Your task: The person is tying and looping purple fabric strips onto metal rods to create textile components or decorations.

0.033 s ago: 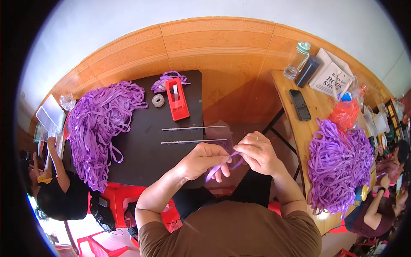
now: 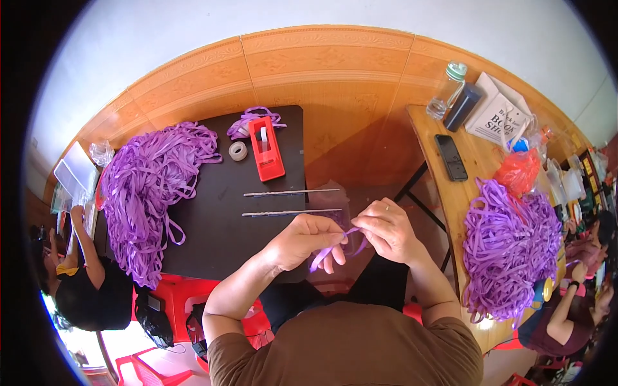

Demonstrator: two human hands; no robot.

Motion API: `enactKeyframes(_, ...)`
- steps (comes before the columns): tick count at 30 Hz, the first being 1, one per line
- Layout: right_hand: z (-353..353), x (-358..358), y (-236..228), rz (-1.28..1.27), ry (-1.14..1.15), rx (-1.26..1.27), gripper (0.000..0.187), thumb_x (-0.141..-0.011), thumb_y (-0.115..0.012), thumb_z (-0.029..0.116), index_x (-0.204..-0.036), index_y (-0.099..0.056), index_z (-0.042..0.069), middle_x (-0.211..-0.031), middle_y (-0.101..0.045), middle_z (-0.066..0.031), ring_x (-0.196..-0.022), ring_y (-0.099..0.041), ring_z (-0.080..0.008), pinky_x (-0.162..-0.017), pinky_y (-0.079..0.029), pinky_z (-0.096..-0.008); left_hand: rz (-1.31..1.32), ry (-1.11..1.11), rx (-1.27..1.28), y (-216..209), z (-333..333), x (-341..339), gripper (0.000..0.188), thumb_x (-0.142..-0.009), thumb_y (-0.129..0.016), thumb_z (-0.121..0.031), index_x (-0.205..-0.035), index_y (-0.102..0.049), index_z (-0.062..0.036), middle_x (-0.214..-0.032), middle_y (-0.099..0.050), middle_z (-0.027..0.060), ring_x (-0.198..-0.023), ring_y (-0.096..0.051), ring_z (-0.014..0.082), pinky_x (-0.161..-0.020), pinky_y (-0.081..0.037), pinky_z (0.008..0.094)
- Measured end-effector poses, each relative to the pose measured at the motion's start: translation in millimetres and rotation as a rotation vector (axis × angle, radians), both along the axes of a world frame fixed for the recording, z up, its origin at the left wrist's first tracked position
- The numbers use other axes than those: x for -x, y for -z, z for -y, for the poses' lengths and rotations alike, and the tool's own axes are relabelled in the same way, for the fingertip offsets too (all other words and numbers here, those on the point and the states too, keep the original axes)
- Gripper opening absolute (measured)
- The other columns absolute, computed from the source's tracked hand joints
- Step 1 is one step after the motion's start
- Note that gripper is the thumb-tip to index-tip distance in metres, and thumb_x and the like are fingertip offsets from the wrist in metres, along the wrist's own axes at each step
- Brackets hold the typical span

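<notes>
A thin purple ribbon [image 2: 318,259] is pinched between thumb and finger of my left hand [image 2: 302,240]; the hand's other fingers curl loosely below. My right hand [image 2: 388,231] pinches the same ribbon a little to the right, and a short stretch of it spans the gap. Both hands are above my lap, off the right edge of the black table [image 2: 212,238]. Just beyond them, two slim pale rods [image 2: 290,193] lie parallel and stick out past that edge. On the table's left side spreads a big tangled heap of purple ribbon [image 2: 154,174].
A red tape dispenser [image 2: 267,154], a tape roll [image 2: 237,151] and a small ribbon bundle [image 2: 241,127] sit farther back. The wooden table [image 2: 470,183] at right holds another ribbon heap [image 2: 512,251], a phone [image 2: 450,157], a clear bottle [image 2: 445,93] and a paper bag [image 2: 496,112]. Other people sit at both sides.
</notes>
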State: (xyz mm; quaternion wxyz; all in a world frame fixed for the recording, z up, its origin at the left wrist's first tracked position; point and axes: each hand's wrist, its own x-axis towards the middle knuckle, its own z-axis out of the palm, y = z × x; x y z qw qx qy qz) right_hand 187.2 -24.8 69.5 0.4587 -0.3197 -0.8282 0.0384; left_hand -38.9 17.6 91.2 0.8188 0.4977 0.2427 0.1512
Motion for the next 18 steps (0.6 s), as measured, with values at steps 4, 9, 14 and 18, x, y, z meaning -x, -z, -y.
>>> enactKeyframes(4, 2.4, 4.4, 18.4, -0.022, 0.104, 0.018, 0.028, -0.066, -0.067, -0.006, -0.092, -0.062, 0.004, -0.081, -0.062, -0.0061, -0.068, -0.058, -0.0234, -0.058, -0.039, -0.0336, 0.042, -0.066, 0.071, -0.7, 0.3, -3.0, 0.016, -0.092, -0.059, -0.012, -0.095, -0.064, 0.003, -0.078, -0.068, 0.015, -0.057, -0.064, 0.0176, -0.053, -0.049, 0.0244)
enactKeyframes(9, 3.1, 11.7, 71.8, -0.197, 0.32, 0.092, 0.019, -0.071, -0.065, -0.007, -0.088, -0.062, 0.002, -0.08, -0.063, -0.0107, -0.072, -0.061, -0.0278, -0.062, -0.042, -0.0344, 0.133, -0.104, 0.107, -5.2, 0.3, -6.5, 0.019, -0.092, -0.06, -0.014, -0.097, -0.066, 0.0033, -0.082, -0.069, 0.0159, -0.059, -0.065, 0.0194, -0.053, -0.047, 0.0255)
enactKeyframes(14, 8.1, 18.0, 124.2, -0.328, 0.439, 0.198, 0.009, -0.078, -0.063, -0.004, -0.087, -0.063, 0.0, -0.077, -0.062, -0.0124, -0.071, -0.061, -0.0297, -0.062, -0.043, -0.0354, 0.204, -0.168, 0.162, -14.2, -1.4, -7.7, 0.02, -0.091, -0.059, -0.012, -0.099, -0.064, 0.0058, -0.083, -0.068, 0.0185, -0.063, -0.067, 0.0245, -0.058, -0.052, 0.0308)
enactKeyframes(18, 14.3, 17.6, 146.1, -0.455, 0.453, 0.421, 0.009, -0.081, -0.06, -0.005, -0.089, -0.063, -0.004, -0.076, -0.061, -0.0147, -0.068, -0.062, -0.0273, -0.06, -0.046, -0.0332, 0.259, -0.201, 0.118, -27.9, -3.9, -10.2, 0.02, -0.092, -0.057, -0.01, -0.1, -0.063, 0.0078, -0.084, -0.067, 0.0206, -0.065, -0.067, 0.0278, -0.062, -0.057, 0.036)
